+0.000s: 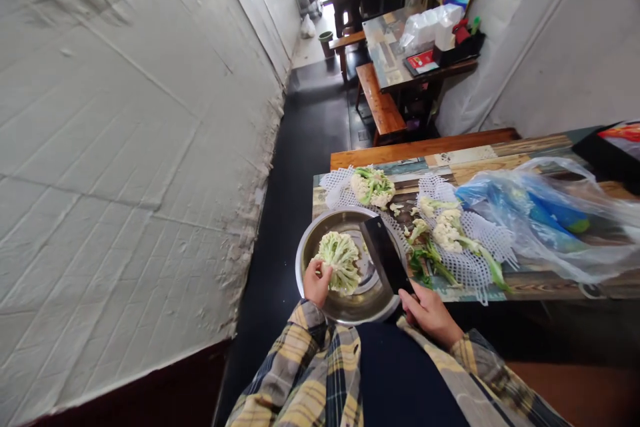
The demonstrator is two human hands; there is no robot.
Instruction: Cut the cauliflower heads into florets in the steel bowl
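1. The left hand is curled around the near-left side of a cauliflower head, with the fingers pressed into the florets. The cauliflower head sits inside a metal bowl, left of the bowl's middle.
2. The right hand is clenched on the handle of a cleaver, just beyond the bowl's near-right rim. The dark blade slants up over the right half of the bowl, close to the cauliflower head; I cannot tell whether they touch.
3. Both forearms wear yellow-and-blue plaid sleeves, on the near side of the bowl.
4. The bowl rests at the left end of a worn, painted wooden desk.
5. Just behind the bowl, a second cauliflower lies on white foam netting.
6. To the right of the bowl lie loose florets and green stalks on more netting, and beyond them a clear plastic bag with blue contents.
7. Left of the bowl runs a dark floor, bounded by a pale, peeling wall.
8. Far behind the bowl stand a wooden seat and a second desk carrying boxes.
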